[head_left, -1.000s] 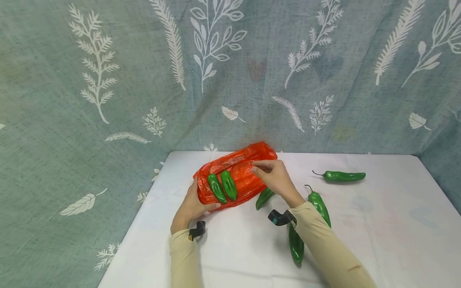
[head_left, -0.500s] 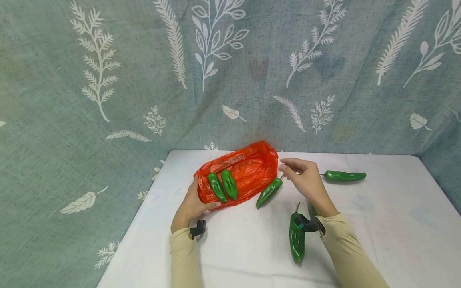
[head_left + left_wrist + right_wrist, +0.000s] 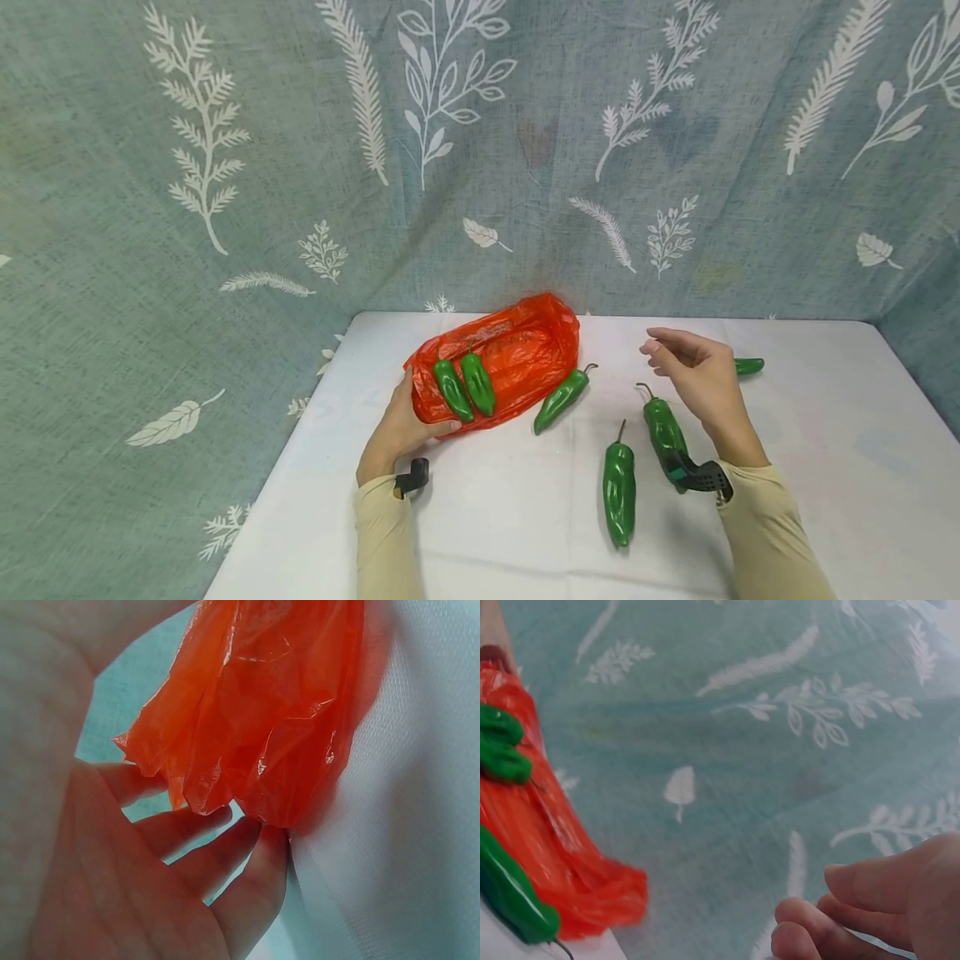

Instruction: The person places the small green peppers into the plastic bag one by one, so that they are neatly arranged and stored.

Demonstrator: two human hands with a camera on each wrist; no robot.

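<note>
In the head view, my left hand (image 3: 396, 433) holds the left end of a red plastic bag (image 3: 528, 358), thumb along the near edge and fingers at the far side. Its fingertips touch the crumpled red plastic (image 3: 262, 735) in the left wrist view. Two green chili peppers (image 3: 478, 386) lie on the bag's left part. A third green pepper (image 3: 558, 402) rests beside its near right edge. My right hand (image 3: 701, 379) hovers over the right side with fingers loosely curled and nothing between them, partly covering the far pepper (image 3: 748, 366). Below it lies another pepper (image 3: 662, 425).
One more green pepper (image 3: 618, 496) lies upright in view on the white tabletop (image 3: 502, 517), nearer the front. A leaf-patterned green cloth (image 3: 525, 208) hangs behind the table and along its left side. Each wrist wears a small black camera (image 3: 701, 475).
My right hand has moved right, from above the bag to near the far pepper, uncovering the peppers beneath its path. The left hand and the bag have stayed put.
</note>
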